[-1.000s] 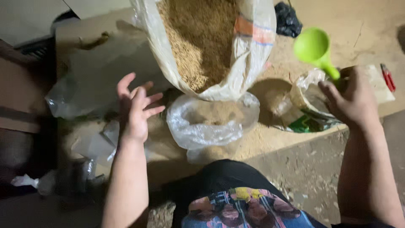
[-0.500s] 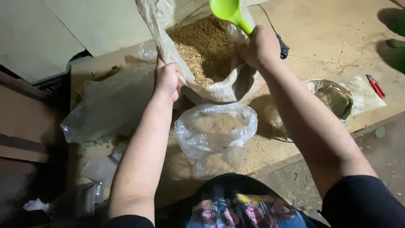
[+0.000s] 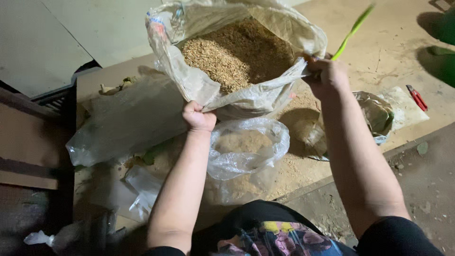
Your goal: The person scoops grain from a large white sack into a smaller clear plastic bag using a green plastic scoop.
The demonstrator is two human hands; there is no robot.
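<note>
A large woven sack (image 3: 189, 80) stands open, filled with brown husk-like grain (image 3: 237, 52). My left hand (image 3: 198, 115) is clenched on the sack's near rim. My right hand (image 3: 326, 76) grips the sack's right rim and also holds a green scoop (image 3: 353, 31), seen edge-on and blurred, sticking up to the right. In front of the sack sits a clear plastic bag (image 3: 249, 151), its mouth open, partly filled with the same brown material.
Crumpled clear plastic sheeting (image 3: 123, 123) lies to the left on a dusty board. Another opened bag (image 3: 377, 116) sits at the right, with a red-handled tool (image 3: 417, 97) beyond it. A dark step edge (image 3: 52, 99) runs along the left. My patterned clothing (image 3: 279, 237) fills the bottom.
My right hand has come down from above the sack, with the scoop, to grip the right rim. My left hand has moved from the sack's side to clench the near rim.
</note>
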